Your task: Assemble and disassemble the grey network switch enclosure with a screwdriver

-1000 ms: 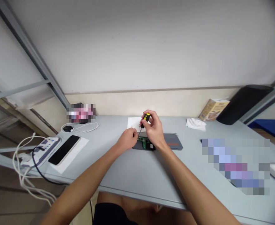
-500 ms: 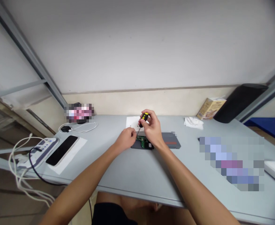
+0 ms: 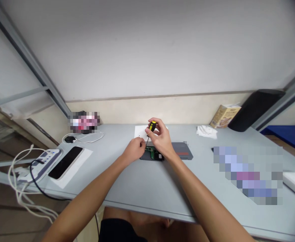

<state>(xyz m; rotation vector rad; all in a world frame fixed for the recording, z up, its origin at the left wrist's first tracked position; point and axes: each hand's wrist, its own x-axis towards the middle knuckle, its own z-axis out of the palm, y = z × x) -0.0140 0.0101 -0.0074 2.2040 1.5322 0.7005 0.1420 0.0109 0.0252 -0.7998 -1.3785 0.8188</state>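
My right hand (image 3: 161, 137) is closed around a black and yellow screwdriver (image 3: 152, 127), held nearly upright with its shaft pointing down. The tip reaches the left part of a green circuit board (image 3: 152, 154), which lies on a dark grey mat or flat case (image 3: 184, 149). A black part with a small white label adjoins the board. My left hand (image 3: 136, 149) rests at the board's left end with its fingers curled in close to the screwdriver tip. Whatever those fingers pinch is hidden. Behind the hands lies a white paper (image 3: 139, 131) with small dark specks on it.
On the left are a phone (image 3: 66, 162) on paper, a power strip (image 3: 43, 164) with cables, and a black charger (image 3: 70, 139). Crumpled tissue (image 3: 206, 131), a yellow box (image 3: 225, 116) and a black cylinder (image 3: 256, 110) stand at the back right. A blurred-out item lies at right.
The screwdriver has tipped slightly more upright, its handle shifting a little left, and the right fingers have shifted around it. The left hand stays in place at the board.
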